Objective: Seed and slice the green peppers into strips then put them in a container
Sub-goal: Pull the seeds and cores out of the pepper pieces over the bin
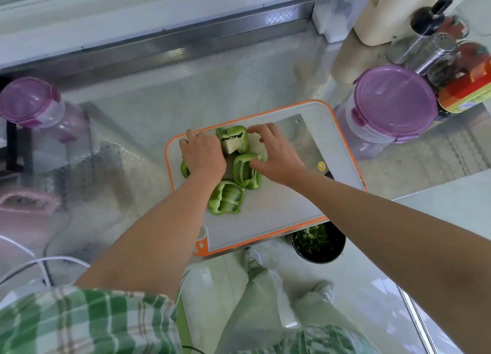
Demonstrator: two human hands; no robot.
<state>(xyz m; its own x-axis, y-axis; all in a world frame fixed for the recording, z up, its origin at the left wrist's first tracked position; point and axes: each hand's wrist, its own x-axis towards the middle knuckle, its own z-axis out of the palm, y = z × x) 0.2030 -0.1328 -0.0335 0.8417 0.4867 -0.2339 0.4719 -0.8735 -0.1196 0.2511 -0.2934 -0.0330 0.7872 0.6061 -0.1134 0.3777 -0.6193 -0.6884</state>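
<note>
Several green pepper pieces lie cut side up on a white cutting board with an orange rim [276, 215]. The far pepper half [233, 138] still shows its pale core. A middle pepper half [243, 171] and a near pepper half [225, 198] lie below it. My left hand [202, 155] lies palm down, fingers curled over another pepper piece [184, 170] at the board's left edge. My right hand [277, 154] pinches the rim of the middle half with its thumb, while its fingertips touch the far half. A cleaver [305, 138] lies flat on the board under my right hand.
A clear container with a purple lid [393, 101] stands right of the board, and another purple-lidded container [32, 101] stands at the far left. Bottles and shakers [435, 43] crowd the back right. A black bowl of chopped greens [317, 243] sits below the board's near edge.
</note>
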